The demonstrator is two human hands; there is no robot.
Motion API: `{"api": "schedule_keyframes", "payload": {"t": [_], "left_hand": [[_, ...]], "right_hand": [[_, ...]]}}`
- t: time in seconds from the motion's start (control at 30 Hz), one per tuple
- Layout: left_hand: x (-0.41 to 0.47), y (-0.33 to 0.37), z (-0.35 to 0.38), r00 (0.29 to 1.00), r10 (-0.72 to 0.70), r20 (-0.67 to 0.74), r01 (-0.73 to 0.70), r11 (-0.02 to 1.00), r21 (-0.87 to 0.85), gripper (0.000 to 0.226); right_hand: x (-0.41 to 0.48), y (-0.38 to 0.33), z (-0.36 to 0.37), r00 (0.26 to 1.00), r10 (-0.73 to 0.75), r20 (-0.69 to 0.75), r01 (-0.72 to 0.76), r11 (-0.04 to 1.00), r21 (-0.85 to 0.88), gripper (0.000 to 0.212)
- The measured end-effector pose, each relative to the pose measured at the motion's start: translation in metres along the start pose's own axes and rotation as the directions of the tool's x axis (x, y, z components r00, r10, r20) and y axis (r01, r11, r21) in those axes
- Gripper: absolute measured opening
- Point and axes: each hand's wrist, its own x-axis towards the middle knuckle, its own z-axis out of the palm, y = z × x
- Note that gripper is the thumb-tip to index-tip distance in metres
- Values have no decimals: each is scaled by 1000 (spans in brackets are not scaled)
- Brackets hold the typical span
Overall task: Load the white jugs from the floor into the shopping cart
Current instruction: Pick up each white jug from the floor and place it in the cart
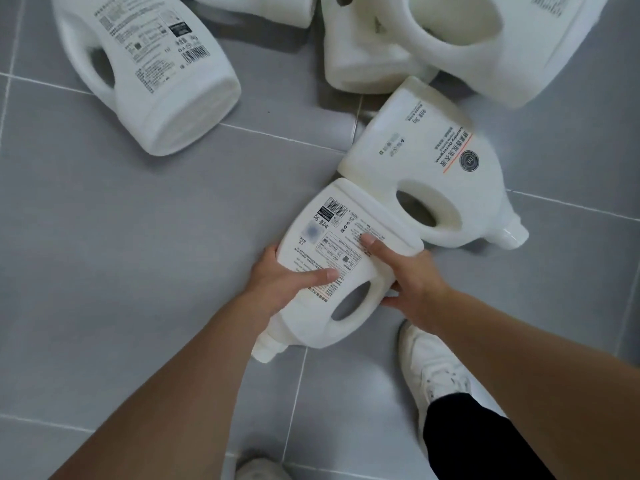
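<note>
Several white detergent jugs lie on their sides on the grey tiled floor (104, 237). The nearest jug (332, 237) has its printed label up and its cap pointing toward me. My left hand (280, 282) grips its left side with the thumb on the label. My right hand (412, 282) grips its right side by the handle, thumb on the label too. A second jug (446, 174) lies just behind, touching it, cap to the right. A third jug (152, 71) lies at the upper left. More jugs (467, 39) are piled at the top right. No shopping cart is in view.
My white shoe (433, 368) and black trouser leg (474, 441) stand just right of the held jug, and a second shoe tip (256, 471) shows at the bottom edge. Bare tiles spread across the left and middle of the floor.
</note>
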Motion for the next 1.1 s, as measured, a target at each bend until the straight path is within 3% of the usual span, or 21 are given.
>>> {"api": "schedule_keyframes", "payload": {"t": [0.43, 0.57, 0.73, 0.87, 1.0, 1.1], "left_hand": [[-37, 2, -25, 995, 72, 66, -67, 995, -77, 93], [-89, 20, -49, 993, 103, 56, -98, 991, -88, 74], [-170, 52, -91, 990, 140, 27, -137, 985, -101, 68], [-246, 78, -123, 983, 175, -55, -181, 977, -112, 46], [-311, 95, -155, 972, 207, -114, -221, 967, -128, 47], [-357, 103, -179, 965, 218, -147, -238, 961, -141, 55]], "right_hand": [[-34, -15, 18, 1000, -12, 27, 13, 999, -41, 84], [-81, -40, 33, 996, -34, 82, 40, 996, -75, 90], [-155, -80, 61, 992, -64, 109, 76, 991, -111, 107], [-219, -117, 87, 980, -117, 162, 143, 976, -163, 93], [-282, -148, 112, 969, -155, 191, 193, 960, -202, 115], [-335, -168, 127, 949, -184, 255, 246, 939, -240, 89]]}}
